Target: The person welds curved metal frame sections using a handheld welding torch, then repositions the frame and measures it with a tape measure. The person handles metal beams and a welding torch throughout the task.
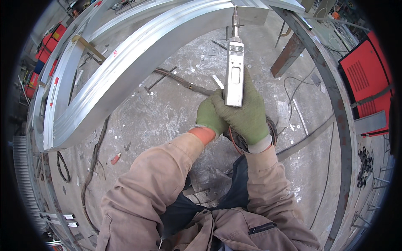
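a silver handheld tool [234,77] stands out ahead of the person's body, its narrow nozzle [235,21] aimed away at a joint near the far end of a curved, ribbed metal profile [155,44]; whether the tip touches the metal, i cannot tell. the right hand [249,115], in a green glove, is closed around the tool's rear, its fingers running along the right side. the left hand [211,113], gloved alike, is pressed against the right one by the tool's lower left; its fingertips are hidden, so i cannot tell whether it grips as well. a dark cable coil [274,129] shows just beside the right wrist. on the grey floor [155,121] lie a small red object [116,158] and a long dark cable [90,180], while a dark steel beam [337,100] curves past on the right, near a red cabinet [362,69].
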Available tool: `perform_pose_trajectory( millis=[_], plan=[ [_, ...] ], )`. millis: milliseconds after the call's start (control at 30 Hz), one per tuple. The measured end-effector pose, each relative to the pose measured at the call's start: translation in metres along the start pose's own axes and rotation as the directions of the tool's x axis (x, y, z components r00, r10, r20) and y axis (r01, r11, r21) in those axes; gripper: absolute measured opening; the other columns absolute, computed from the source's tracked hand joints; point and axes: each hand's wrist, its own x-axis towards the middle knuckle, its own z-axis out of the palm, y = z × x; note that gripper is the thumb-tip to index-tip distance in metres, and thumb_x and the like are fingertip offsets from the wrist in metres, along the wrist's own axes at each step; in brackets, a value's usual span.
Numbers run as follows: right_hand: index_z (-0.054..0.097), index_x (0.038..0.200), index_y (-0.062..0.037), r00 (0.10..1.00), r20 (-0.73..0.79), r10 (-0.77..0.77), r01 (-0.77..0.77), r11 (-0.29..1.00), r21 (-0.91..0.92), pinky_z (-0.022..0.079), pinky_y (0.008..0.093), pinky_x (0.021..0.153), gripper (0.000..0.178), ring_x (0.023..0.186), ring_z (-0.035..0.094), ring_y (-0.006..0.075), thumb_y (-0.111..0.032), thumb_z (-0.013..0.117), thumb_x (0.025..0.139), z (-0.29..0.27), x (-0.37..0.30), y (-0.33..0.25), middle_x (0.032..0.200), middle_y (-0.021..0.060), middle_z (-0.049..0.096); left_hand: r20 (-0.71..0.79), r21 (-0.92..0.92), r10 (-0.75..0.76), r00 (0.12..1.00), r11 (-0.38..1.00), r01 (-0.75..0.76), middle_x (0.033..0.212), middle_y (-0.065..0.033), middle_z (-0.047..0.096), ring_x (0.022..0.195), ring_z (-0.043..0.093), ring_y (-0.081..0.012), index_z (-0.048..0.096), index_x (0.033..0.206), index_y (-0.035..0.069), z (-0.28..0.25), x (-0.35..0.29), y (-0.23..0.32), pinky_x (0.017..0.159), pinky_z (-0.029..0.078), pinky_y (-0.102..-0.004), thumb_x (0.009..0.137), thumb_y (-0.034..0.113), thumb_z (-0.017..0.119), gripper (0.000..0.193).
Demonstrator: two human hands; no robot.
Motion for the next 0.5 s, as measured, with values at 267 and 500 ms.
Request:
perform_pose_trajectory(
  millis=[267,500],
  plan=[
    [0.045,0.184,0.0038,1.000,0.002,0.009,-0.009,1.000,-0.006,0.072,0.0456,0.100,0.118,0.115,0.090,0.0344,-0.034,0.101,0.087,-0.0014,0.0097,0.0067,0.133,0.0237,0.087,-0.064,0.029,0.029,0.998,0.999,-0.027,0.121,-0.0237,0.087,0.118,0.083,-0.0482,0.075,0.133,0.006,0.0025,0.0070,0.0045,0.098,0.067,-0.0542,0.099,0.027,0.086,0.041],
    [0.047,0.183,0.0028,1.000,-0.001,-0.021,0.021,0.999,-0.044,0.072,0.0458,0.098,0.117,0.113,0.090,0.0348,-0.034,0.101,0.086,-0.0018,0.0110,0.0053,0.130,0.0233,0.087,-0.087,-0.004,0.019,0.996,1.000,-0.019,0.123,-0.0241,0.087,0.119,0.083,-0.0486,0.076,0.135,0.006,0.0075,0.0077,-0.0018,0.100,0.066,-0.0540,0.100,0.026,0.085,0.041]
  ],
)
